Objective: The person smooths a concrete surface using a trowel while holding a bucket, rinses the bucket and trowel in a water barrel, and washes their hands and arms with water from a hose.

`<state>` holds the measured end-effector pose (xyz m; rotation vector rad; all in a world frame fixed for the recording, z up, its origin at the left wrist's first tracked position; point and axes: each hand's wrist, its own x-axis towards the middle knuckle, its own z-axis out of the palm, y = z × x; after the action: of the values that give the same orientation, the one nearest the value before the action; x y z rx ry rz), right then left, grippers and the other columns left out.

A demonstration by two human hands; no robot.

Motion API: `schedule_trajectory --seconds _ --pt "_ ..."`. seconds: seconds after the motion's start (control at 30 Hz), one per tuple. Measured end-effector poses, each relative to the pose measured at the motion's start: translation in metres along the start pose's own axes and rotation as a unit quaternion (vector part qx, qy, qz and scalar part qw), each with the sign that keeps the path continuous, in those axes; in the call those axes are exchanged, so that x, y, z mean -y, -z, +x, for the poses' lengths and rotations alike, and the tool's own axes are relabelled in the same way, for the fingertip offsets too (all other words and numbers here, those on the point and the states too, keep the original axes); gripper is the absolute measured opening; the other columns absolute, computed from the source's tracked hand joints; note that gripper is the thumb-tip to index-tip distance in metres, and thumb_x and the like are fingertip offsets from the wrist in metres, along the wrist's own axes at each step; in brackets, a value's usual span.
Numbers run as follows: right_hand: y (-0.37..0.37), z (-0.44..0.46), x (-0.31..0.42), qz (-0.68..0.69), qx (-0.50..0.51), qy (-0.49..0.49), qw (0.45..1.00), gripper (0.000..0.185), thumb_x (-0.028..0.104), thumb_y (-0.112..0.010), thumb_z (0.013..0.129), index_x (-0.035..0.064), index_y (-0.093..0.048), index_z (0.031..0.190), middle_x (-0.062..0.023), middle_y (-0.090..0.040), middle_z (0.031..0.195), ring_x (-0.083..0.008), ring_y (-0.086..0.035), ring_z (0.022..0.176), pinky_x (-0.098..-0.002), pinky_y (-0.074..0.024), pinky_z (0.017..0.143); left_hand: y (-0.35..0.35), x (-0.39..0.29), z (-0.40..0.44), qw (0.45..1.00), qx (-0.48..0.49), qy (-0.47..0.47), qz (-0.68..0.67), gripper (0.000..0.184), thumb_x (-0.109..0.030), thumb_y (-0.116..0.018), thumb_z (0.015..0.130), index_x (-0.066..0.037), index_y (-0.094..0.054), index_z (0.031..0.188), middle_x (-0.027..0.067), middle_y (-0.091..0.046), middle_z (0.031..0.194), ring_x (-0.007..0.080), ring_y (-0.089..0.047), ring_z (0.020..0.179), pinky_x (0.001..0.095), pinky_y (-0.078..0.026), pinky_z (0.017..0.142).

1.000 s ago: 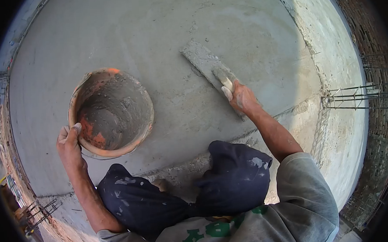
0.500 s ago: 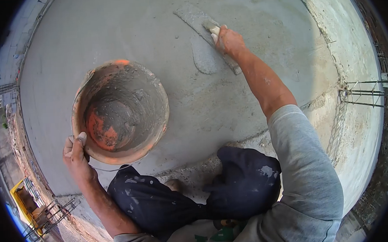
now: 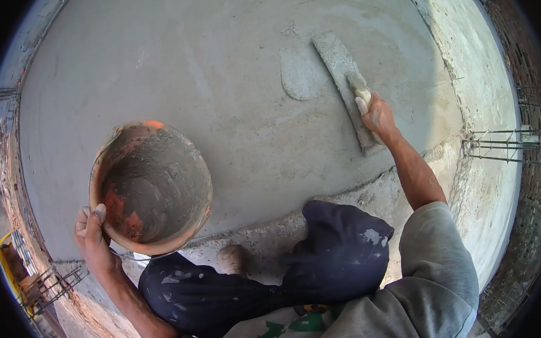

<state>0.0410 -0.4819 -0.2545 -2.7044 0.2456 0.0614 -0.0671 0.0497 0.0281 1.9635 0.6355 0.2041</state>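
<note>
My left hand grips the lower left rim of an orange bucket, whose inside is coated with wet grey mortar. The bucket is tilted, its mouth facing me. With my right hand I hold the handle of a long flat trowel, its blade smeared with mortar and lying over the grey wet surface. Just left of the blade, a smooth patch of mortar sits on that surface. My fingers are wrapped round the pale handle.
A rough ledge runs beside my knees, with a foot on it. Metal rebar sticks out at the right by a pale wall. More rebar stands at the lower left, near a yellow object.
The trowel first moved up, leaving a mortar patch, then swung right and down, off the patch. The bucket moved lower and slightly left after rising, still in my left hand.
</note>
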Motion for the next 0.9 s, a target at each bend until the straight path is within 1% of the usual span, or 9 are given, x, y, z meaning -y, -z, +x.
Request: schedule_trajectory --seconds 0.07,0.13,0.23,0.33,0.4,0.53,0.63,0.67,0.9 --pt "-0.007 -0.024 0.042 -0.013 0.084 0.074 0.994 0.04 0.034 -0.051 0.087 -0.0044 -0.046 0.098 -0.0263 -0.061 0.077 -0.0414 -0.061 0.077 -0.048 -0.0478 0.069 -0.013 -0.002 0.001 1.0 -0.007 -0.02 0.007 0.013 -0.016 -0.058 0.082 -0.011 -0.051 0.073 -0.0064 -0.047 0.066 0.0023 -0.041 0.059 0.0168 -0.032 0.053" --pt "-0.034 -0.022 0.068 -0.041 0.106 0.142 0.983 0.036 0.032 -0.051 0.087 -0.0031 -0.045 0.097 -0.0257 -0.062 0.078 -0.0395 -0.062 0.077 -0.0468 -0.0491 0.069 -0.029 -0.007 0.014 1.0 -0.013 -0.026 0.01 0.015 -0.015 -0.058 0.081 -0.011 -0.049 0.07 -0.0063 -0.045 0.065 0.0027 -0.039 0.059 0.0177 -0.031 0.053" --pt "-0.052 0.014 0.097 -0.045 0.119 0.141 0.982 0.036 0.033 -0.049 0.089 -0.0016 -0.044 0.097 -0.0244 -0.062 0.08 -0.0405 -0.062 0.074 -0.0469 -0.0496 0.066 -0.043 -0.007 0.034 0.999 -0.035 -0.025 0.004 0.019 -0.015 -0.059 0.08 -0.011 -0.047 0.066 -0.0062 -0.042 0.062 0.0032 -0.036 0.059 0.0192 -0.028 0.054" --pt "-0.048 0.057 0.116 -0.068 0.135 0.133 0.979 0.03 0.027 -0.049 0.089 -0.0019 -0.045 0.096 -0.0244 -0.063 0.084 -0.0373 -0.064 0.078 -0.0447 -0.0508 0.068 -0.059 -0.003 0.042 0.998 -0.05 -0.036 -0.004 0.019 -0.016 -0.058 0.08 -0.012 -0.047 0.065 -0.0074 -0.039 0.059 0.0024 -0.032 0.053 0.0191 -0.024 0.049" --pt "-0.054 0.093 0.118 -0.053 0.12 0.131 0.983 0.035 0.032 -0.046 0.091 -0.0021 -0.044 0.096 -0.024 -0.062 0.081 -0.0388 -0.063 0.076 -0.0469 -0.0497 0.068 -0.08 -0.005 0.051 0.999 -0.032 -0.018 0.01 0.019 -0.016 -0.058 0.08 -0.012 -0.047 0.064 -0.0081 -0.038 0.057 0.002 -0.029 0.049 0.0192 -0.02 0.045" --pt "-0.037 0.155 0.159 -0.062 0.065 0.08 0.993 0.027 0.017 -0.046 0.088 -0.0036 -0.047 0.104 -0.0205 -0.064 0.089 -0.0337 -0.063 0.088 -0.0416 -0.05 0.077 -0.099 -0.012 0.048 0.998 -0.022 -0.055 0.002 0.02 -0.016 -0.06 0.079 -0.012 -0.047 0.063 -0.0076 -0.037 0.054 0.0017 -0.027 0.046 0.0196 -0.018 0.043" --pt "-0.033 0.177 0.152 -0.035 0.021 0.049 0.998 0.026 0.017 -0.046 0.088 -0.0039 -0.047 0.104 -0.021 -0.064 0.092 -0.0336 -0.063 0.089 -0.0404 -0.0503 0.077 -0.103 -0.021 0.033 0.996 -0.023 -0.082 0.0 0.021 -0.015 -0.06 0.079 -0.012 -0.046 0.063 -0.0072 -0.036 0.053 0.0023 -0.027 0.045 0.0202 -0.019 0.042" --pt "-0.03 0.164 0.171 -0.017 -0.003 0.053 0.998 0.026 0.017 -0.046 0.088 -0.0038 -0.047 0.104 -0.0214 -0.064 0.093 -0.034 -0.063 0.089 -0.0409 -0.0501 0.077 -0.073 -0.02 0.017 0.993 -0.043 -0.106 -0.007 0.022 -0.015 -0.06 0.079 -0.012 -0.046 0.062 -0.0073 -0.035 0.053 0.0023 -0.027 0.044 0.0201 -0.019 0.042" --pt "0.005 0.143 0.031 -0.04 -0.038 -0.075 0.996 0.038 0.03 -0.049 0.086 -0.004 -0.046 0.101 -0.0249 -0.062 0.092 -0.0387 -0.061 0.088 -0.0467 -0.0473 0.076 -0.064 -0.023 0.034 0.997 -0.025 -0.07 0.001 0.023 -0.015 -0.058 0.079 -0.012 -0.044 0.061 -0.007 -0.034 0.052 0.0024 -0.026 0.044 0.0204 -0.018 0.042"
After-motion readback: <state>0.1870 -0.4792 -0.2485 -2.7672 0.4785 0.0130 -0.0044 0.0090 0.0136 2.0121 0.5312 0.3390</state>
